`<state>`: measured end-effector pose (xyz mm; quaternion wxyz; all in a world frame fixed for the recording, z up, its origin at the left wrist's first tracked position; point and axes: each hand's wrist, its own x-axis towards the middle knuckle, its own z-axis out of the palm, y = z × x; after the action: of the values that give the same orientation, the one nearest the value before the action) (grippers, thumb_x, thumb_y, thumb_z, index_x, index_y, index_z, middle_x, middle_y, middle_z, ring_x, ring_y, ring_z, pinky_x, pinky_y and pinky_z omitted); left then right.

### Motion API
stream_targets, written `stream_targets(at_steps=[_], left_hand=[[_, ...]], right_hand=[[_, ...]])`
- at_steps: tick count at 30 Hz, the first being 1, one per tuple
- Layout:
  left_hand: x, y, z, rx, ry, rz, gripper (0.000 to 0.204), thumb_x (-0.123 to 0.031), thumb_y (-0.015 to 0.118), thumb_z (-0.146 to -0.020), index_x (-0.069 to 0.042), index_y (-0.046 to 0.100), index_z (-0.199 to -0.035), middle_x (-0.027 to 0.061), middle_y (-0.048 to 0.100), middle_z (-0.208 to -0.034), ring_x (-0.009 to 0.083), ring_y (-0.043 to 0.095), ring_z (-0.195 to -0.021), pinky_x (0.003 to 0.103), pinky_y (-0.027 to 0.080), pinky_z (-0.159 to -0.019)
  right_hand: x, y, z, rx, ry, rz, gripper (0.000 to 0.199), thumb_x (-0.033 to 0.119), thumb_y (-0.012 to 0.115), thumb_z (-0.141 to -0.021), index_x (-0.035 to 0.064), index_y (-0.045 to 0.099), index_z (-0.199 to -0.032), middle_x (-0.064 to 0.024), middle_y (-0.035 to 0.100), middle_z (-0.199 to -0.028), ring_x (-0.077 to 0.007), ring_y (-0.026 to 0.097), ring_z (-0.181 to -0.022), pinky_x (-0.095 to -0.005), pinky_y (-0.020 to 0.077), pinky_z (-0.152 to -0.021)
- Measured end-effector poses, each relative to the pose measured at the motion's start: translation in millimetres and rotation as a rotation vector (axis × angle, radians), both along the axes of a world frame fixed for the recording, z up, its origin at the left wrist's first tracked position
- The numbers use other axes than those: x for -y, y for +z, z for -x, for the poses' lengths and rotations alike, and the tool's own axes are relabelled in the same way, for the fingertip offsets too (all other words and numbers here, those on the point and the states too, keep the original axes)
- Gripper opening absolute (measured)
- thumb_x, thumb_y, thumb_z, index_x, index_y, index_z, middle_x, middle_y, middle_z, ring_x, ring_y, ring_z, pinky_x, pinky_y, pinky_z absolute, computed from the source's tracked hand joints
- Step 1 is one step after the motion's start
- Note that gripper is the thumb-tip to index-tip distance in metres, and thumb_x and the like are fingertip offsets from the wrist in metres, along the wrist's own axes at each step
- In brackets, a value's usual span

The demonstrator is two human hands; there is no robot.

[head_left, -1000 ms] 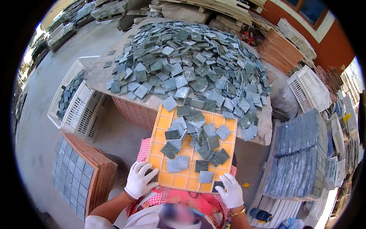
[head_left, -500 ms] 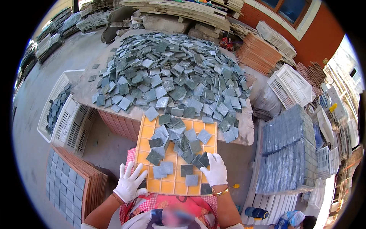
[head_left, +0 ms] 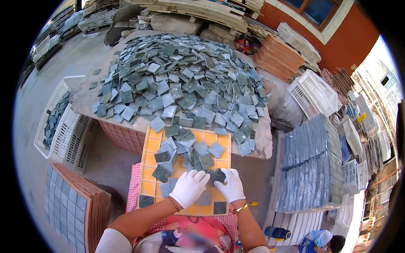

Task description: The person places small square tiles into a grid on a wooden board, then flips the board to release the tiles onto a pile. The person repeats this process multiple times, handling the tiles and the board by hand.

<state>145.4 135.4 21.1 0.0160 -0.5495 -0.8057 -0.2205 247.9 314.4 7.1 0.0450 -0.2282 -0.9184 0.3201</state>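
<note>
In white gloves, both my hands work over a yellow gridded tray [head_left: 148, 173] with loose square stone tiles on it. My right hand [head_left: 231, 186] pinches a dark green tile [head_left: 217, 175] near the tray's right side. Beside it, my left hand [head_left: 190, 186] reaches across the tray with its fingers bent together, hiding what lies under them. Dark tiles sit in the lower left corner [head_left: 146, 201] and lower right corner [head_left: 220, 207] cells. More grey-green tiles [head_left: 193, 157] are heaped on the tray's upper half.
A large tile pile [head_left: 177, 80] covers the table [head_left: 263, 141] beyond the tray. White crates [head_left: 67, 133] stand at the left, above a stack of tile-filled trays [head_left: 67, 206]. Wrapped tile stacks [head_left: 310, 168] stand at the right. A person [head_left: 318, 241] is at the lower right.
My left hand has moved right from the tray's lower left edge to its middle, its spread fingers now bent together. My right hand now pinches a dark tile. The view has shifted slightly.
</note>
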Motion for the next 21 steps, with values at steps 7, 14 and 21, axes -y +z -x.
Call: stream_targets(at_steps=[7, 14, 21], left_hand=[[-41, 0, 23, -0.102, -0.097, 0.168, 0.055, -0.026, 0.08, -0.062, -0.01, 0.056, -0.108, 0.0041, 0.051, -0.101, 0.0222, 0.053, -0.09, 0.035, 0.046, -0.076], [5, 22, 29, 0.092, -0.043, -0.116, 0.054, -0.031, 0.078, -0.064, -0.008, 0.056, -0.107, 0.0078, 0.059, -0.111, 0.0262, 0.061, -0.094, 0.036, 0.05, -0.08], [126, 17, 15, 0.227, 0.159, 0.005, 0.057, -0.027, 0.08, -0.063, -0.006, 0.057, -0.112, 0.011, 0.061, -0.104, 0.0307, 0.06, -0.092, 0.039, 0.05, -0.079]], right_hand=[[3, 9, 0, -0.01, 0.0, -0.087, 0.047, 0.023, 0.075, -0.07, 0.0102, 0.056, -0.111, -0.0132, 0.054, -0.112, -0.0322, 0.062, -0.092, -0.0395, 0.0528, -0.077], [21, 31, -41, -0.018, 0.214, -0.007, 0.05, 0.028, 0.073, -0.072, 0.0078, 0.055, -0.115, -0.0126, 0.056, -0.11, -0.0309, 0.062, -0.092, -0.0388, 0.0535, -0.075], [53, 16, -64, 0.271, 0.613, 0.078, 0.054, 0.036, 0.068, -0.077, 0.0069, 0.053, -0.12, -0.0151, 0.054, -0.112, -0.0314, 0.061, -0.095, -0.0396, 0.0522, -0.079]])
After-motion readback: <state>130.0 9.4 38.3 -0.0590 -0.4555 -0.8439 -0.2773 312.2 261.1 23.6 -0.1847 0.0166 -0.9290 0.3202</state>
